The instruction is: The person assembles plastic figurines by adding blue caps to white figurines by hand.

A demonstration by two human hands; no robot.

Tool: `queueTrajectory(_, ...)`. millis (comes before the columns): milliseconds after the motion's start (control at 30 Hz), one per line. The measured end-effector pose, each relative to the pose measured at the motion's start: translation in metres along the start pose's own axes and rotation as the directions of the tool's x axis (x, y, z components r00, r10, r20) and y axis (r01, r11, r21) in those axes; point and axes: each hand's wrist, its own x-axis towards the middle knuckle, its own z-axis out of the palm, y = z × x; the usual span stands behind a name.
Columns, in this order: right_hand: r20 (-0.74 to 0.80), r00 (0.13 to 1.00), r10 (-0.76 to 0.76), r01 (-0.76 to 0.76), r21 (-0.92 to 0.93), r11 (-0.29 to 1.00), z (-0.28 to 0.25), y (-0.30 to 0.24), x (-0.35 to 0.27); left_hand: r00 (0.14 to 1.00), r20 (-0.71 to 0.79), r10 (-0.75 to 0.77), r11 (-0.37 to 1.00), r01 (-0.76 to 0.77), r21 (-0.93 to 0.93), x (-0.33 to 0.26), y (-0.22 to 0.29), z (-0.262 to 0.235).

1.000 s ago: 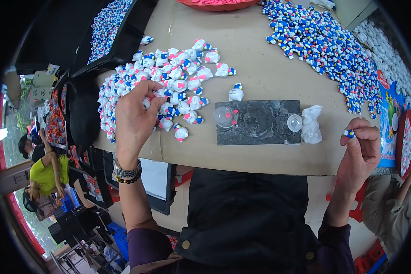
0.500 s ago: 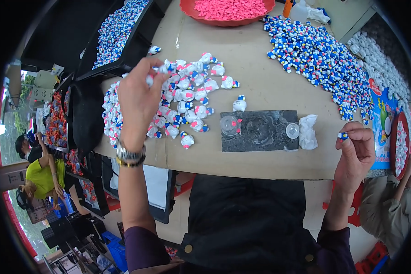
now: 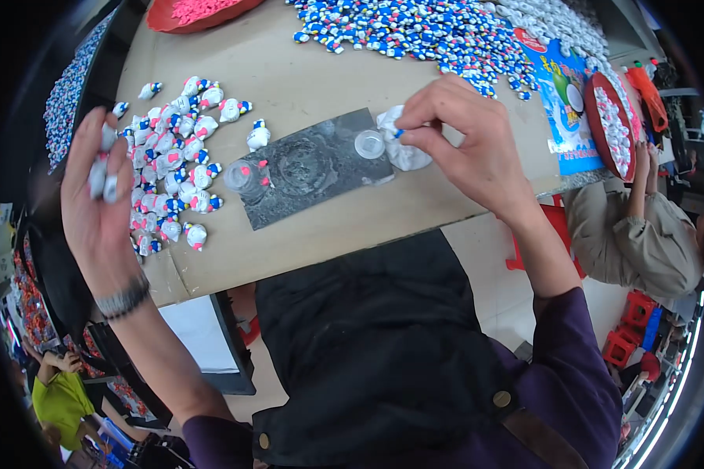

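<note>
Sorting/assembly step in hand, by the look of it: left hand is raised at the table's left edge, fingers curled round a couple of small white figures, just beside the loose pile of finished white-blue-pink figures. Right hand pinches a tiny blue piece with thumb and forefinger, over a crumpled white lump at the right end of the dark mat, beside a clear round cap. Next move likely calls for a fine, steady pinch to seat that blue bit, and keeping the left hand's figures from slipping.
</note>
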Motion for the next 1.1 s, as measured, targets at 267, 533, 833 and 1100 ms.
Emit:
queueTrajectory(267, 0.142, 0.965, -0.223, 0.242, -0.142, 0.96, 0.017, -0.007, 0.01, 0.95, 0.066, -0.305, 0.724, 0.277, -0.632, -0.15, -0.053, 0.077)
queueTrajectory(533, 0.237, 0.939, -0.247, 0.304, -0.24, 0.922, 0.016, -0.015, 0.012, 0.907, 0.224, -0.358, 0.754, 0.422, -0.504, -0.168, -0.104, 0.094)
queueTrajectory(833, 0.181, 0.959, -0.219, 0.262, -0.262, 0.929, 0.019, -0.018, 0.007, 0.883, 0.38, -0.277, 0.65, 0.463, -0.602, -0.153, -0.123, 0.099)
queueTrajectory(1100, -0.096, 0.995, -0.023, 0.022, -0.02, 1.0, 0.019, -0.022, 0.001, 0.889, 0.364, -0.279, 0.596, 0.457, -0.66, -0.151, -0.129, 0.109)
